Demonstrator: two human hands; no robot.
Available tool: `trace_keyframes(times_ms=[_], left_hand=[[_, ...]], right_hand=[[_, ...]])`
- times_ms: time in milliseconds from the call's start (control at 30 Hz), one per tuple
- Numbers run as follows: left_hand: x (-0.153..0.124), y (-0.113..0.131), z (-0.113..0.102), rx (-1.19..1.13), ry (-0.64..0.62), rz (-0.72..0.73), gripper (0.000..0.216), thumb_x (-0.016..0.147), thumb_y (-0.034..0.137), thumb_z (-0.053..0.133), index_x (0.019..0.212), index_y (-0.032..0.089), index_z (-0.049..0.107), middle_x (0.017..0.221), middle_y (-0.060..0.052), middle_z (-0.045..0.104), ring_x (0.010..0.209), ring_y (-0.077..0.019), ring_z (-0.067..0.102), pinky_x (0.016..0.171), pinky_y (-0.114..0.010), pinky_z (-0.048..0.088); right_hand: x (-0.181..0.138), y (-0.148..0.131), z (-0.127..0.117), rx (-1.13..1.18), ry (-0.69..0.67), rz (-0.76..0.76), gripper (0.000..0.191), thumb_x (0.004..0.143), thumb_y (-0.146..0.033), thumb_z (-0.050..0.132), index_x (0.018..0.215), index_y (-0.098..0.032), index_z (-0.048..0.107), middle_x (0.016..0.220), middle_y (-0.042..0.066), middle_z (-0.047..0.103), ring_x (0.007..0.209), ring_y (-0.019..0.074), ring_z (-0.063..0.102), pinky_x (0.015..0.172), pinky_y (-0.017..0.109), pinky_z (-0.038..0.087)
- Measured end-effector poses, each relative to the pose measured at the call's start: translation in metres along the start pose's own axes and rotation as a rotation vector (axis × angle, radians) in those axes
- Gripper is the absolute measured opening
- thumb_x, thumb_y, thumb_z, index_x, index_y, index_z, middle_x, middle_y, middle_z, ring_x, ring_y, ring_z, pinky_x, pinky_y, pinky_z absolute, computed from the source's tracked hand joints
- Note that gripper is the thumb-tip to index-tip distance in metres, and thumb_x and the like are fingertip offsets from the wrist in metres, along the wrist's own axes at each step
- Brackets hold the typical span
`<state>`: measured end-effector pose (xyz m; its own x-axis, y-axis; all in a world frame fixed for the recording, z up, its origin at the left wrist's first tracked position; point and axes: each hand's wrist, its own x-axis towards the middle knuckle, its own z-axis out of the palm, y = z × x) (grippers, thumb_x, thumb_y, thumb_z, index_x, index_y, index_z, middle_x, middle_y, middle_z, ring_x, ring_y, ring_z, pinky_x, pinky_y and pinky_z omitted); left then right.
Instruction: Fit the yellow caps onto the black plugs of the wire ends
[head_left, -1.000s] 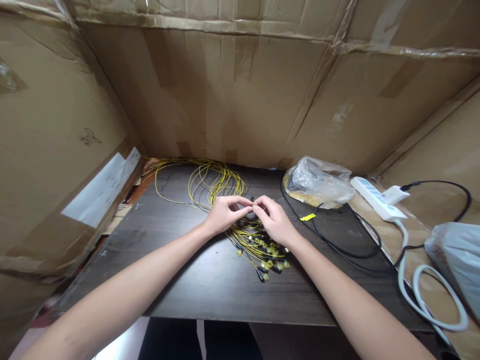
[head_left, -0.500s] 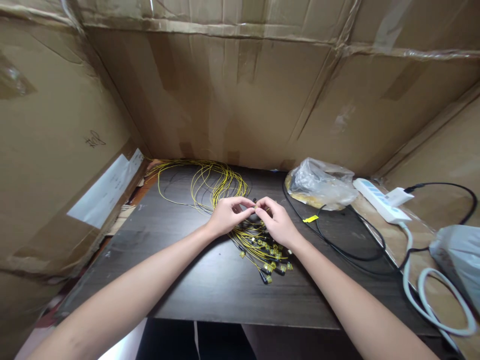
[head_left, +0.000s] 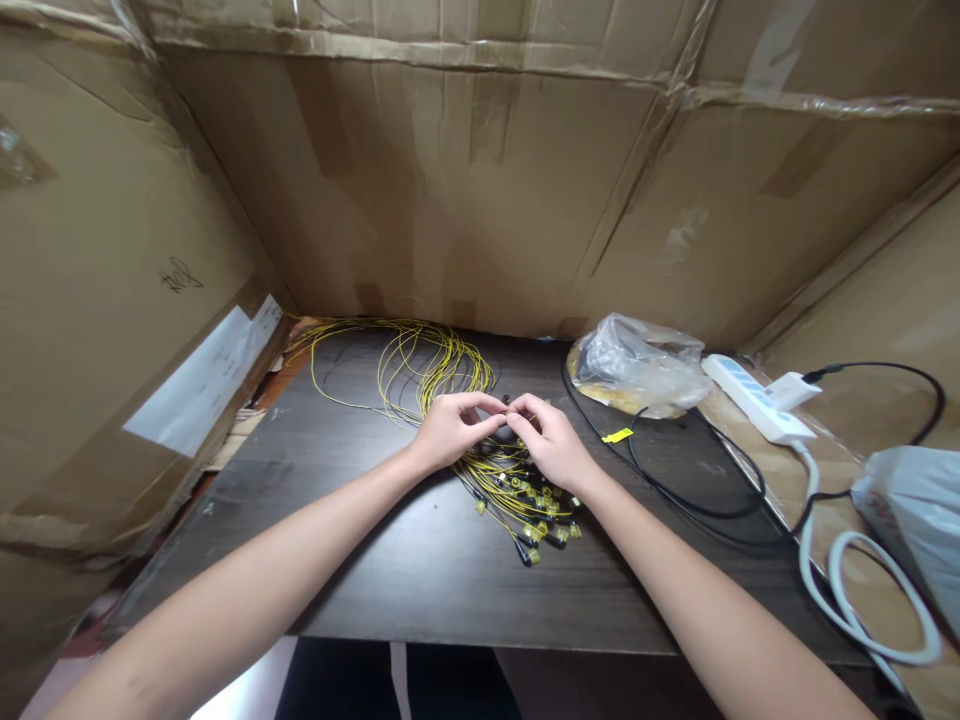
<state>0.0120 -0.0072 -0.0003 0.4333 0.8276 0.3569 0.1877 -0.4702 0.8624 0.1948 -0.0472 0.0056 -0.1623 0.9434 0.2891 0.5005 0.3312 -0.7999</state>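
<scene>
My left hand point(head_left: 453, 432) and my right hand point(head_left: 550, 440) meet fingertip to fingertip above a bundle of thin yellow cables point(head_left: 491, 472). Both hands are closed in a pinch on a small cable end point(head_left: 507, 412), mostly hidden by the fingers; a bit of dark material shows at the tips. Below and between the wrists, several black cable ends with clear yellowish caps point(head_left: 531, 535) lie fanned out on the table. The cables' long loops point(head_left: 450, 362) spread behind my left hand toward the back left.
A dark wood-grain table point(head_left: 360, 590) stands within cardboard walls point(head_left: 420, 190). At the back right lies a clear plastic bag point(head_left: 637, 360), near a black cable with a yellow tag point(head_left: 617, 436). A white power strip point(head_left: 754, 400) and a pale plastic bag point(head_left: 911, 520) are farther right.
The whole view has shifted slightly, so things sit a little farther left. Both hands keep the same pinch, with hardly any movement of the fingers.
</scene>
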Motion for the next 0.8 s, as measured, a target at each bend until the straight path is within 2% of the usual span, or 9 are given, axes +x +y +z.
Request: trace_keyframes(times_ms=[167,400,633,700,800], left_hand=[[-0.0006,-0.0019,0.0003,0.016,-0.024,0.011,0.018,0.084,0.029,0.071,0.093,0.014,0.078,0.077,-0.003,0.074,0.055,-0.0083,0.055,0.054,-0.019,0.044],[0.0001,0.0026,-0.0005,0.022,-0.005,-0.009,0.021,0.085,0.031,0.070,0.093,0.014,0.076,0.079,-0.004,0.074,0.056,-0.0089,0.056,0.054,-0.019,0.044],[-0.0011,0.0025,0.0002,0.034,-0.006,0.009,0.019,0.084,0.031,0.070,0.092,0.015,0.076,0.078,-0.003,0.074,0.057,-0.0092,0.056,0.055,-0.020,0.044],[-0.0007,0.0018,0.0003,0.028,-0.009,0.005,0.019,0.084,0.031,0.070,0.092,0.014,0.076,0.079,-0.004,0.074,0.057,-0.0088,0.055,0.054,-0.020,0.043],[0.0000,0.0019,-0.0001,0.006,-0.012,-0.012,0.021,0.084,0.032,0.069,0.092,0.014,0.076,0.080,-0.004,0.074,0.057,-0.0090,0.056,0.054,-0.020,0.043]], right_hand=[[0.0008,0.0007,0.0012,0.046,-0.036,0.009,0.038,0.100,-0.038,0.039,0.069,-0.020,0.051,0.068,0.001,0.055,0.067,0.0162,0.052,0.068,0.030,0.039],[0.0003,-0.0027,-0.0011,0.013,0.049,-0.027,0.015,0.092,-0.032,0.052,0.084,-0.020,0.057,0.082,0.002,0.060,0.073,0.0164,0.054,0.068,0.028,0.040],[-0.0009,-0.0039,-0.0006,0.001,-0.022,-0.022,0.037,0.099,-0.036,0.040,0.069,-0.020,0.052,0.067,0.000,0.055,0.066,0.0158,0.052,0.067,0.029,0.038],[-0.0006,-0.0043,-0.0003,-0.015,-0.008,-0.022,0.036,0.100,-0.036,0.040,0.070,-0.020,0.053,0.068,0.001,0.057,0.068,0.0164,0.053,0.068,0.029,0.039],[-0.0001,-0.0048,-0.0005,-0.041,0.046,-0.028,0.025,0.096,-0.034,0.048,0.078,-0.020,0.057,0.077,0.002,0.060,0.072,0.0169,0.054,0.069,0.029,0.039]])
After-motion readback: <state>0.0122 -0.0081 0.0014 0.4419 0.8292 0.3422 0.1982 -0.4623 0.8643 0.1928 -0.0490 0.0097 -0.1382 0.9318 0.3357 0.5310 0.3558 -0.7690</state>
